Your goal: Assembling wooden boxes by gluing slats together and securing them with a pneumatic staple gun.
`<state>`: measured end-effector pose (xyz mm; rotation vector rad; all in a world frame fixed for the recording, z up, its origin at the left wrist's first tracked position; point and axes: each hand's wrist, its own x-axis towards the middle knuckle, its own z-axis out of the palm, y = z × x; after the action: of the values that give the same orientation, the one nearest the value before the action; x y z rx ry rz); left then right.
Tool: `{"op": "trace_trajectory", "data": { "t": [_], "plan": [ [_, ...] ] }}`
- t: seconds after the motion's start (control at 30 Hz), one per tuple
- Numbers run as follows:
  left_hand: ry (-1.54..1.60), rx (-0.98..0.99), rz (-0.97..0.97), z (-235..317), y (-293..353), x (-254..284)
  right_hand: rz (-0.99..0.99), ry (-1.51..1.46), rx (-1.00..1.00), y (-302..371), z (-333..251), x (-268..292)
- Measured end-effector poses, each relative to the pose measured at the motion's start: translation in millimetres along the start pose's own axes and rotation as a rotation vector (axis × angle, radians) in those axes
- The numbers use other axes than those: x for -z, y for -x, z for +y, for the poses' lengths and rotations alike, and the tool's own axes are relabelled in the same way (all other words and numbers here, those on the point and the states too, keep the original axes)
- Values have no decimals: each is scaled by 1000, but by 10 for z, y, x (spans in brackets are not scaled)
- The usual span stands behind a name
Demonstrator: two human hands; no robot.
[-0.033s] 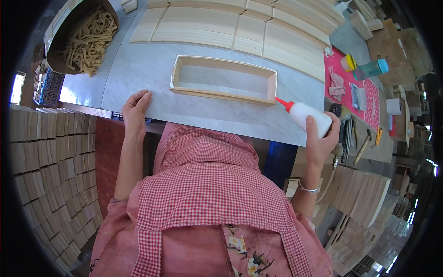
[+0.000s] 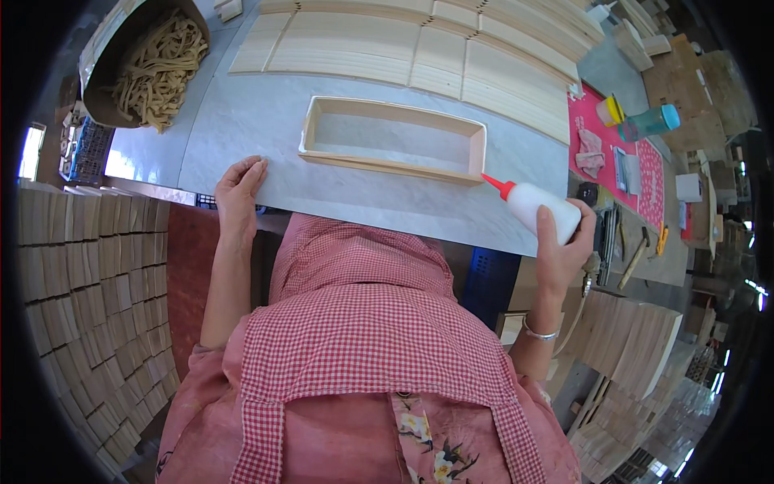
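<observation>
A long, shallow rectangular wooden frame (image 2: 395, 170) lies on the pale marbled tabletop (image 2: 379, 202) before me, with white along parts of its upper rim. My right hand (image 2: 564, 242) is wrapped round a white squeeze bottle (image 2: 538, 208) with a red pointed nozzle. The bottle tilts to the left, and its tip is at the frame's near right corner; whether they touch I cannot tell. My left hand (image 2: 239, 194) is by the table's front edge, left of the frame and apart from it. Its fingers and thumb are pressed together, with nothing showing between them.
Grooved wooden boards (image 2: 347, 60) lie along the table's far side. A container of tan strips (image 2: 165, 77) stands at far left. To the right are a pink mat (image 2: 621, 181), a teal jar (image 2: 650, 121) and a hammer (image 2: 634, 256). Stacked wood blocks (image 2: 89, 274) flank me.
</observation>
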<state>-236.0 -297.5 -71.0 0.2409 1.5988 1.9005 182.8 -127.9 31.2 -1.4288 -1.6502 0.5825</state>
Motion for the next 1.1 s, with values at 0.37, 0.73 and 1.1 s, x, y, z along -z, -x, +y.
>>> {"op": "trace_trajectory", "data": {
  "t": [0.37, 0.73, 1.1],
  "plan": [
    [-9, -28, -19, -68, 20, -33, -359, -383, -44, 317, -626, -1042],
    [-27, 0, -19, -19, 63, -37, -432, -360, 93, 317, -870, -1483],
    [-17, -15, -38, -38, 35, -30, -288, -208, 77, 161, -540, -846]
  ]
}}
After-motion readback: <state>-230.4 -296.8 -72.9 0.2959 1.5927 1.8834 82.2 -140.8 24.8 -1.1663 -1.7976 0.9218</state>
